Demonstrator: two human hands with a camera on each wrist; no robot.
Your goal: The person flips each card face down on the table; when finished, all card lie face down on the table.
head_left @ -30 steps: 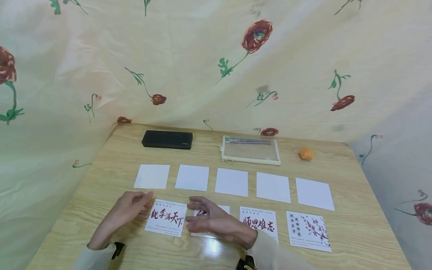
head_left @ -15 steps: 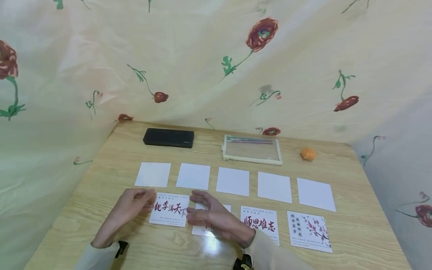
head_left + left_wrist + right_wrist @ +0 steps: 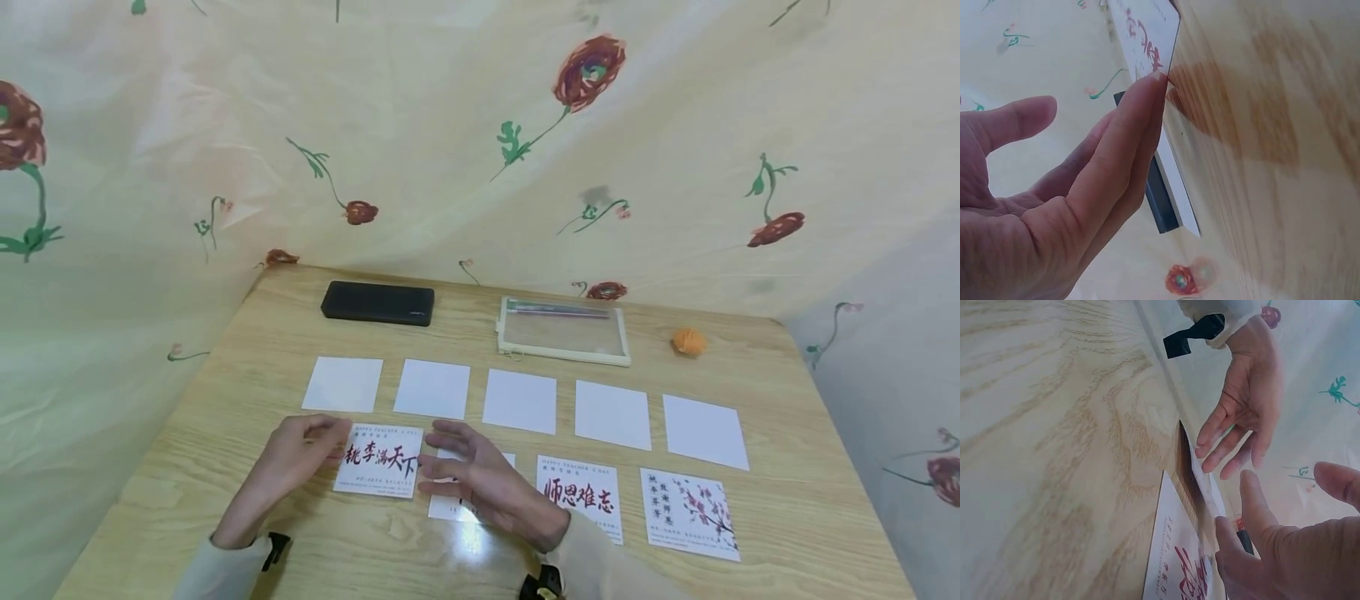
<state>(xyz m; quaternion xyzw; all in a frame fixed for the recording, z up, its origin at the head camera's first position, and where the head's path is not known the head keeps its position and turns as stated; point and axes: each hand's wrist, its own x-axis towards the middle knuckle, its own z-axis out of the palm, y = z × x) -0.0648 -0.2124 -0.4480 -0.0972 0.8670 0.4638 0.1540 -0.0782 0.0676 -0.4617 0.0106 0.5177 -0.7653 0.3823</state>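
A square white card [image 3: 377, 462] with red and black brush lettering lies between my two hands in the head view. My left hand [image 3: 296, 457], fingers extended, touches its left edge with the fingertips. At its right edge are the fingertips of my right hand [image 3: 480, 479], which partly covers a second printed card [image 3: 447, 508]. In the right wrist view the first card [image 3: 1204, 475] is tilted, one edge above the table with a shadow beneath. The left wrist view shows my left index fingertip on the card's edge [image 3: 1150, 37], the thumb spread apart.
Two more printed cards, one with red lettering [image 3: 577, 497] and one with blossoms [image 3: 692, 512], lie to the right. Behind is a row of several blank white cards [image 3: 519, 402]. Further back are a black case [image 3: 377, 302], a clear zip pouch [image 3: 564, 333] and an orange lump [image 3: 688, 342].
The lettered card between my hands has shifted away from me and slightly right, turning squarer to the row. Both hands moved along with it; the head view tilted slightly.
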